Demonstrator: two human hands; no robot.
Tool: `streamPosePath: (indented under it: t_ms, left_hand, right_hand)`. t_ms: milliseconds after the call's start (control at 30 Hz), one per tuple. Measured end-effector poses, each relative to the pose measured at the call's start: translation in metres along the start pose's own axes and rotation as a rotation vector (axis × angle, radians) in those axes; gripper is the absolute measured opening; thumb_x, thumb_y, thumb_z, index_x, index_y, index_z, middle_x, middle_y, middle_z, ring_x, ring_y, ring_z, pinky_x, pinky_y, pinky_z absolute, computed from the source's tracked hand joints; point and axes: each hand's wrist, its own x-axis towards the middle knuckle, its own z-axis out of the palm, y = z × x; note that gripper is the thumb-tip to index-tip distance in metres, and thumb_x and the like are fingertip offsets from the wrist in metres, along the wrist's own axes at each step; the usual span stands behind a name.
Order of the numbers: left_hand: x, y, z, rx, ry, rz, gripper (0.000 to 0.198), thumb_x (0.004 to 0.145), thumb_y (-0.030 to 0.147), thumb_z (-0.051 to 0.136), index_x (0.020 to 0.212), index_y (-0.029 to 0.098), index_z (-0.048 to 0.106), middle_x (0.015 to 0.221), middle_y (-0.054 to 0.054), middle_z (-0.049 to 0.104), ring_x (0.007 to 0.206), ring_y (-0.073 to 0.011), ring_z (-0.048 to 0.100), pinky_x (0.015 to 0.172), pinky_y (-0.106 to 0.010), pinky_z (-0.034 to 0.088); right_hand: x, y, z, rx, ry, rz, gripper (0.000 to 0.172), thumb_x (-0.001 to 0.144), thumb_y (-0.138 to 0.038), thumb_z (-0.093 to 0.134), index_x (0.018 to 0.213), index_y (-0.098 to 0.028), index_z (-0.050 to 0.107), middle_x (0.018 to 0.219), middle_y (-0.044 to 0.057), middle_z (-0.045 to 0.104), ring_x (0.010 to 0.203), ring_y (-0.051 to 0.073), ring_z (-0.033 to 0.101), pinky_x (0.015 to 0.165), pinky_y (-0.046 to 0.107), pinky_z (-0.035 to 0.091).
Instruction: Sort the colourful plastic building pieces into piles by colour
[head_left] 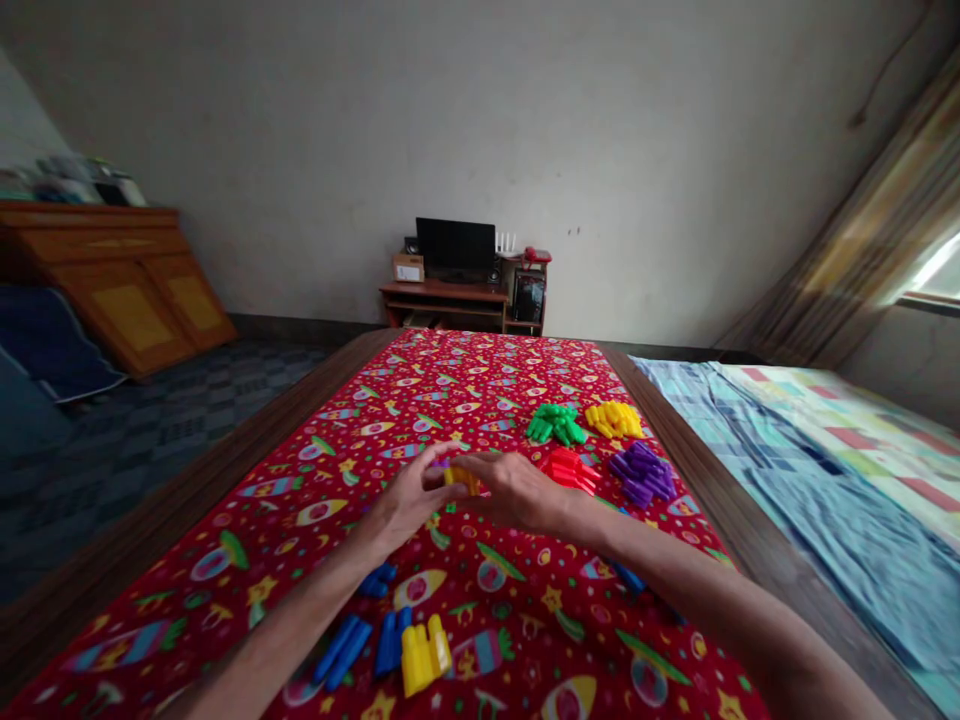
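Over the middle of the bed, my left hand [409,498] curls its thumb and fingers around a yellow toy building block [461,479], and a bit of purple shows beside it. My right hand [514,488] grips the same block from the right, its fingers hiding much of it. Near my left forearm lie several blue blocks [347,650] and a yellow three-pronged block [425,655]. Just beyond my right hand is a pile of red blocks [570,470]. Piles of green blocks [556,424], yellow blocks [615,419] and purple blocks [643,473] surround it.
A red patterned cloth [315,545] covers the surface, edged by dark wood [720,500]. To the right is a bed with blue bedding [810,530]. A monitor [455,247] stands on a desk ahead; a wooden cabinet [142,290] stands left.
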Motion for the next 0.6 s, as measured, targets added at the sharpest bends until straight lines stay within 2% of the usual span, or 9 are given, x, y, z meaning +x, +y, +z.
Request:
streamPosePath:
  t_ms: [100, 167, 233, 367, 467, 600]
  left_hand:
    - [-0.001, -0.006, -0.009, 0.129, 0.033, 0.075, 0.064, 0.081, 0.063, 0.054, 0.125, 0.016, 0.057, 0.080, -0.005, 0.072, 0.073, -0.0211, 0.069, 0.062, -0.028, 0.054]
    - [-0.001, -0.008, -0.021, 0.194, 0.058, 0.106, 0.059, 0.082, 0.063, 0.051, 0.116, 0.017, 0.062, 0.084, -0.007, 0.073, 0.074, -0.0212, 0.070, 0.063, -0.028, 0.056]
    - [0.000, -0.007, -0.033, 0.219, 0.079, 0.116, 0.055, 0.080, 0.063, 0.053, 0.107, 0.017, 0.066, 0.087, -0.007, 0.075, 0.077, -0.0217, 0.070, 0.065, -0.028, 0.057]
    - [0.002, -0.004, -0.044, 0.208, 0.127, 0.111, 0.054, 0.077, 0.065, 0.055, 0.099, 0.018, 0.069, 0.086, -0.008, 0.076, 0.074, -0.0220, 0.071, 0.062, -0.028, 0.057]
    - [0.001, -0.003, -0.042, 0.227, 0.081, 0.094, 0.051, 0.078, 0.063, 0.055, 0.095, 0.018, 0.072, 0.084, -0.008, 0.077, 0.072, -0.0221, 0.071, 0.059, -0.027, 0.057]
    - [0.000, -0.006, -0.039, 0.242, 0.034, 0.103, 0.051, 0.078, 0.062, 0.055, 0.095, 0.018, 0.073, 0.083, -0.008, 0.077, 0.070, -0.0215, 0.071, 0.059, -0.027, 0.057]
  right_hand:
    - [-0.018, 0.032, -0.023, -0.128, 0.070, 0.120, 0.036, 0.090, -0.030, 0.061, 0.123, -0.016, 0.058, 0.102, 0.011, 0.071, 0.081, 0.017, 0.065, 0.067, 0.024, 0.045]
    - [-0.034, 0.065, -0.043, -0.218, 0.166, 0.238, 0.042, 0.090, -0.028, 0.060, 0.130, -0.017, 0.054, 0.112, 0.013, 0.069, 0.092, 0.019, 0.065, 0.076, 0.027, 0.047]
    - [-0.051, 0.102, -0.062, -0.340, 0.202, 0.422, 0.043, 0.091, -0.025, 0.058, 0.132, -0.016, 0.054, 0.121, 0.016, 0.066, 0.103, 0.023, 0.063, 0.085, 0.032, 0.048]
    - [-0.088, 0.162, -0.086, -0.558, 0.031, 0.701, 0.041, 0.089, -0.022, 0.058, 0.130, -0.016, 0.058, 0.122, 0.017, 0.066, 0.109, 0.027, 0.061, 0.091, 0.036, 0.047]
    - [-0.109, 0.186, -0.083, -0.673, -0.071, 0.703, 0.041, 0.087, -0.020, 0.060, 0.128, -0.019, 0.060, 0.125, 0.015, 0.064, 0.117, 0.027, 0.057, 0.095, 0.038, 0.045]
    - [-0.120, 0.196, -0.070, -0.718, -0.116, 0.652, 0.045, 0.087, -0.018, 0.060, 0.131, -0.020, 0.060, 0.131, 0.015, 0.061, 0.123, 0.028, 0.052, 0.098, 0.039, 0.043]
